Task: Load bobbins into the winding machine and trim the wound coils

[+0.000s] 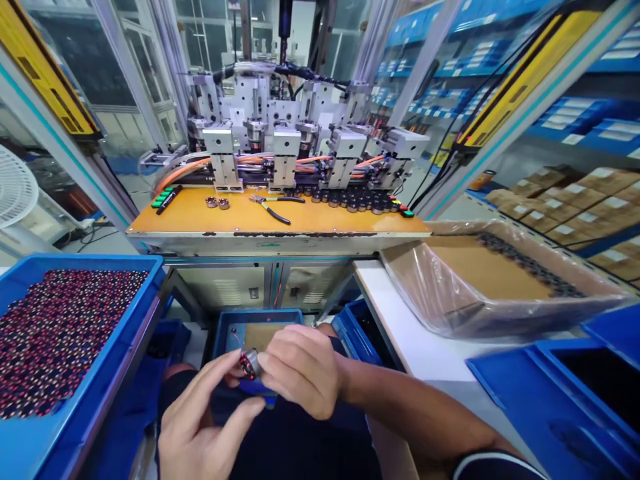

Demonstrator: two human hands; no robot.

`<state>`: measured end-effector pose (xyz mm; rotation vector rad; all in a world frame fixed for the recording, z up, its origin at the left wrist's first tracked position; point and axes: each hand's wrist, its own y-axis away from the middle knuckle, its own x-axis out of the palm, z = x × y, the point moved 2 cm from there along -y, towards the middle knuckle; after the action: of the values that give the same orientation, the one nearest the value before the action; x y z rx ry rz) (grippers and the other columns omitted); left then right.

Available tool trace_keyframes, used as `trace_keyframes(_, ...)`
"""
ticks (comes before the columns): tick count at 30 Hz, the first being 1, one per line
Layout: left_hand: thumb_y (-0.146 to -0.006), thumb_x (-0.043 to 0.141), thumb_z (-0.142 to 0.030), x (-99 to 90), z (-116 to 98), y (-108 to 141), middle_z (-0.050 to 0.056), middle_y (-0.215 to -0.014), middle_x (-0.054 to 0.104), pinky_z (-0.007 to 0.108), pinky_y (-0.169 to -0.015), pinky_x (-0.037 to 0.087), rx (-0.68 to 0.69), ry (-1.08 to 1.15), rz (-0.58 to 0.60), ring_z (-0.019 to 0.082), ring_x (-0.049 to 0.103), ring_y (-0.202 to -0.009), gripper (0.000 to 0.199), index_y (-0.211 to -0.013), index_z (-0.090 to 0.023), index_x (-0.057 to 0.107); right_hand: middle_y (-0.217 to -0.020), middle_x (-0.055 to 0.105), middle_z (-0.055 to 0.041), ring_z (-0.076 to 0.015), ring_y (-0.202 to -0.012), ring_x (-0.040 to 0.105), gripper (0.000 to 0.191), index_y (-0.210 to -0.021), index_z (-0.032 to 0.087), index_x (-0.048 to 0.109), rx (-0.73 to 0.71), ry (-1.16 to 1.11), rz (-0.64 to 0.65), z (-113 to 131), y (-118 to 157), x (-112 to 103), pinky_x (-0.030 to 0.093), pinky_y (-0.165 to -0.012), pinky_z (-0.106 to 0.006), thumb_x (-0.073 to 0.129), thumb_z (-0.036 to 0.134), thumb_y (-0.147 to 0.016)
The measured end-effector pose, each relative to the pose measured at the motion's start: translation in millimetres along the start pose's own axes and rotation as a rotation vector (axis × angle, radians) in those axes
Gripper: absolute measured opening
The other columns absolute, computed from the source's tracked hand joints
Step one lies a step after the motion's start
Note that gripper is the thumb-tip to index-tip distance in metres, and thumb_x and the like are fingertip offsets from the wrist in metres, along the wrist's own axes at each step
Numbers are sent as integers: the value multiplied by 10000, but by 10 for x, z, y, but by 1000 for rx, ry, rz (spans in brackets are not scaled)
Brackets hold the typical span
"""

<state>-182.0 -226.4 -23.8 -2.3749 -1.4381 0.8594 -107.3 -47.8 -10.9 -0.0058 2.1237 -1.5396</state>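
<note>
Fingers [285,363], R hand [306,373]: cyl. part [252,363] gripped at R end | L hand [197,420]: unclenched, thumb held clear, index tip by part's L end

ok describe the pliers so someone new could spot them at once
Find the machine, then the orange tabletop before it. Near its middle lie the pliers, between two round parts and a cluster of dark ones. Unlike either, they have long, splayed yellow-and-black handles.

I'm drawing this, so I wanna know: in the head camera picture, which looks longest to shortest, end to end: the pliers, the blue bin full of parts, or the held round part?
1. Blue bin
2. Pliers
3. Round part: shortest, despite being nearer the camera than the pliers
</note>
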Motion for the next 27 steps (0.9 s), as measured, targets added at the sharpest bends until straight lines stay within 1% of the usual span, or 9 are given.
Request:
trace_keyframes(3, -779, 784, -259, -8, -87, -87, 1, -962, 797, 224, -749, 615, 68, -11, 24, 161, 749, -754, 292, -1068, -279, 749, -778, 675, -99, -189, -717, 631, 155, -999, 52, 636, 55, -85, 43, 95, -30, -36, 549, -590, -315, 576, 107, -868)
trace_keyframes(7, -787, 769, -177, -11, -91, -137, 14, -1032, 793, 241, -883, 589, 166, 10, 78, 178, 750, -911, 322, -1092, -273, 731, -839, 689, -79, -158, -768, 652, 209, -1071, 142, 602, 456, -394, 56, 156, -141, -104, 563, -670, -262, 635, 222, -881)
trace_keyframes(9, -784, 765, -146, -29, -88, -125, 19, -1070, 786, 245, -931, 570, 201, 14, 103, 178, 742, -955, 360, -1118, -274, 723, -837, 674, -67, -139, -742, 648, 214, -1033, 160, 618, 585, -536, 38, 164, -200, -132, 547, -657, -234, 668, 318, -898)
trace_keyframes(12, -794, 753, -145, -58, -97, -122, 16, -1088, 780, 194, -887, 577, 168, 45, 136, 162, 745, -963, 335, -1098, -287, 736, -788, 651, -45, -102, -697, 626, 104, -901, 161, 652, 643, -659, 18, 167, -257, -142, 517, -648, -200, 636, 255, -940)
trace_keyframes(16, -808, 753, -182, -60, -82, -149, 12, -1067, 783, 159, -757, 604, -68, 234, 202, 169, 763, -933, 230, -999, -310, 757, -740, 642, -33, -97, -661, 600, 71, -831, 156, 662, 750, -742, -28, 191, -272, -101, 499, -616, -197, 659, 178, -898)
trace_keyframes(19, -802, 756, -171, -54, -62, -147, 11, -1052, 781, 180, -747, 615, -135, 356, 199, 179, 764, -934, 212, -959, -314, 758, -716, 638, -25, -98, -631, 590, 63, -792, 160, 657, 825, -781, -40, 211, -253, -99, 491, -587, -202, 672, 146, -852)
trace_keyframes(24, -817, 724, -133, -112, -32, -143, 34, -1080, 761, 223, -792, 619, -38, 258, 167, 189, 739, -995, 227, -981, -289, 738, -671, 619, -11, -107, -606, 577, 155, -713, 171, 627, 986, -739, 95, 27, -130, -325, 479, -574, -232, 642, 146, -865)
trace_keyframes(26, -815, 719, -122, -141, -42, -172, 46, -1086, 757, 239, -836, 605, 57, 134, 182, 193, 733, -1003, 236, -994, -275, 729, -719, 633, -27, -132, -655, 599, 79, -804, 183, 657, 928, -603, 139, -103, -149, -478, 501, -595, -259, 646, 172, -881)
trace_keyframes(27, -814, 718, -119, -147, -56, -192, 49, -1086, 757, 247, -862, 595, 112, 77, 205, 194, 733, -1002, 243, -1004, -270, 723, -752, 647, -35, -144, -689, 611, 32, -872, 197, 673, 812, -504, 151, -154, -197, -548, 511, -611, -272, 650, 182, -887)
